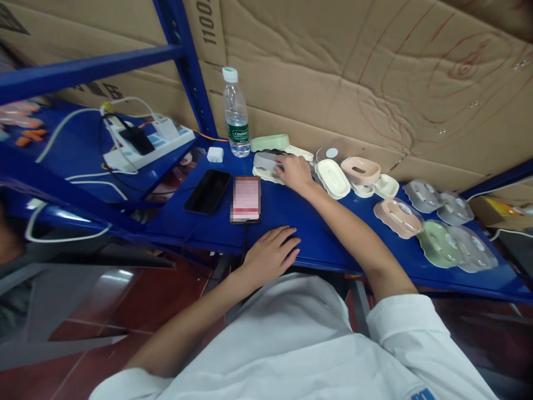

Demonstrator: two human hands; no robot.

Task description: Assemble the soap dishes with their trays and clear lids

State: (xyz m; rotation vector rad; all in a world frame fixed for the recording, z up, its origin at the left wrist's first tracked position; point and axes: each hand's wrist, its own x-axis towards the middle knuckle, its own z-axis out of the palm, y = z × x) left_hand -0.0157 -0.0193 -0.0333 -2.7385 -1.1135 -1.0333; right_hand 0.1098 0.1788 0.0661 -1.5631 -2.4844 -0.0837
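Head view: right hand [295,172] rests with fingers curled over a grey soap dish [266,161] at the blue worktop's [325,239] back edge; it looks light, stiff, smooth plastic, best gripped by its rims. Left hand [270,253] lies flat, fingers spread, holding nothing

Lighting: even, moderately bright overhead light; glare is seen on the blue shelf [316,233]. Edges are strongly bent by wide-angle distortion; left margin is blurred.
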